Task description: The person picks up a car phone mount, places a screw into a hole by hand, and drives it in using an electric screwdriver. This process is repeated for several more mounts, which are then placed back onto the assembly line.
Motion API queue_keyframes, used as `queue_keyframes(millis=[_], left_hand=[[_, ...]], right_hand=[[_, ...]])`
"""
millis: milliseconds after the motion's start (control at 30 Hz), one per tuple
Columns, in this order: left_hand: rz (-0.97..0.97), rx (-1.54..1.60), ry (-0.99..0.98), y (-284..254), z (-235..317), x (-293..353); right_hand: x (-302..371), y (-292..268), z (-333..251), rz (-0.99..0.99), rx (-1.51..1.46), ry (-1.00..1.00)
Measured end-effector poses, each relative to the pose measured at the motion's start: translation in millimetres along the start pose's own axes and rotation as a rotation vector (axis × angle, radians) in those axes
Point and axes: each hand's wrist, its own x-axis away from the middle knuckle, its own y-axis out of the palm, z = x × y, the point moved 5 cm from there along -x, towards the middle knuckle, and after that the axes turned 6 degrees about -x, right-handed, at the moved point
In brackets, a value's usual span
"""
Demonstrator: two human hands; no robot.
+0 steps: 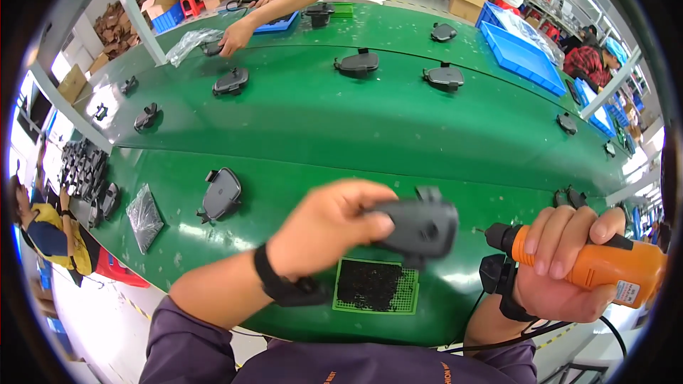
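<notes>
My left hand (331, 224) grips a black phone holder (420, 229) by its left end, thumb across it, above the green workbench. The holder is tilted, with a clamp arm sticking up at its top, and looks slightly blurred. At the right, my right hand (565, 263) is wrapped round an orange electric screwdriver (605, 270), its thin bit pointing left towards the holder, a short distance away. A black cable (498, 345) runs below that hand. Under the held holder, a green grid tray (407, 295) carries a heap of tiny dark pieces (366, 286), too small to tell apart.
Another phone holder (222, 195) lies to my left beside a clear plastic bag (144, 218). More holders (357, 62) are spread across the bench (299, 128). Across it, a co-worker's hand (236, 37) touches a holder. A blue tray (523, 57) stands far right; piled black parts (83, 171) lie far left.
</notes>
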Motion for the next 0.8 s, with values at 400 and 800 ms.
queue_keyframes(millis=[400, 800], left_hand=[[0.694, -0.477, -0.295, -270.3, 11.3, -111.0], [0.482, -1.669, -0.22, -192.6, 62.2, -221.8]], right_hand=[[2.0, -12.7, -22.7, 0.06, -0.026, 0.024], [-2.7, -14.5, -17.6, 0.074, 0.076, 0.049]])
